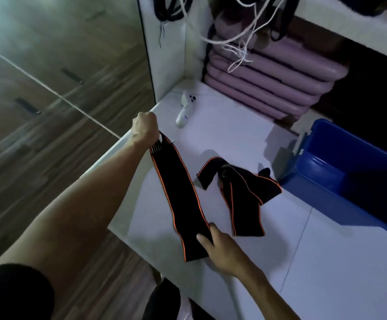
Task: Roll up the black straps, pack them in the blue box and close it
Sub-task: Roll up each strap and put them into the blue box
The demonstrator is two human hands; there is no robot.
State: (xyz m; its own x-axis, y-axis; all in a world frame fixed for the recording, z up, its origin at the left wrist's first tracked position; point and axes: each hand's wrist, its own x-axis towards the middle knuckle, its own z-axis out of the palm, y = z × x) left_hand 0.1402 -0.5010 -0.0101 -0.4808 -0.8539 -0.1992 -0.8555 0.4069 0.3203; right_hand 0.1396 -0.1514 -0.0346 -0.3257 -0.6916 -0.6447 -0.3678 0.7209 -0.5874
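A long black strap with orange edges (178, 192) is stretched out flat over the white table (315, 250). My left hand (144, 128) grips its far end near the table's left edge. My right hand (218, 245) pinches its near end, thumb on top. A second black strap with orange edges (241, 188) lies crumpled and partly folded on the table to the right of the first. The blue box (340, 199) stands open at the right, its inside dark, with its lid (300, 144) hanging at its left side.
A white handheld device (184, 109) lies at the back of the table. Stacked pink mats (268, 75) fill the shelf behind, with white cords (238, 42) hanging over them. The wooden floor (38, 112) lies past the table's left edge.
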